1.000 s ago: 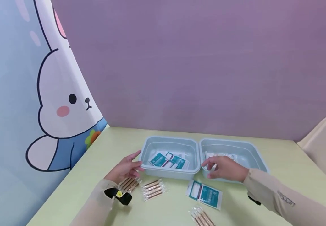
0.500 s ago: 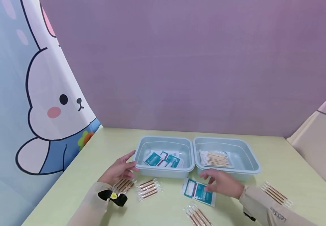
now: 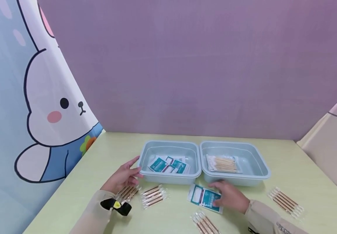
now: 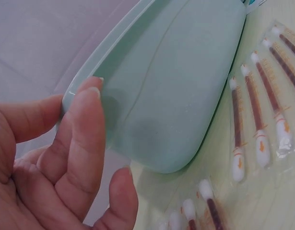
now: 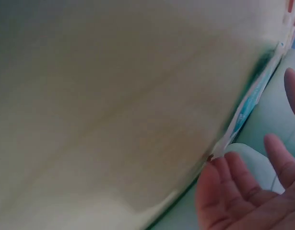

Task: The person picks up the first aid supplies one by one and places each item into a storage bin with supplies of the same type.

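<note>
On the table in the head view lies a flat teal-and-white packet [image 3: 205, 199], with my right hand [image 3: 232, 197] at its right end. In the right wrist view the fingertips [image 5: 233, 163] meet the packet's edge [image 5: 250, 103], fingers spread rather than curled round it. My left hand [image 3: 122, 177] rests against the left side of a pale blue tub [image 3: 169, 178], fingers relaxed at its rim [image 4: 104, 52]. Several teal packets [image 3: 168, 164] lie in that tub. Next to it, a second blue tub [image 3: 253, 177] contains a bag of wooden-stick cotton swabs [image 3: 224, 164].
Sleeves of brown-filled cotton swabs lie in front of the tubs: one by the left wrist [image 3: 128, 193], one at centre left [image 3: 153, 197], one near the front edge [image 3: 204, 223], one at far right [image 3: 286, 202]. A purple partition [image 3: 200, 81] stands behind.
My right hand has moved down from above the right tub to the teal packet on the table, uncovering the bagged swabs. The left hand stays at the left tub; the view has shifted slightly.
</note>
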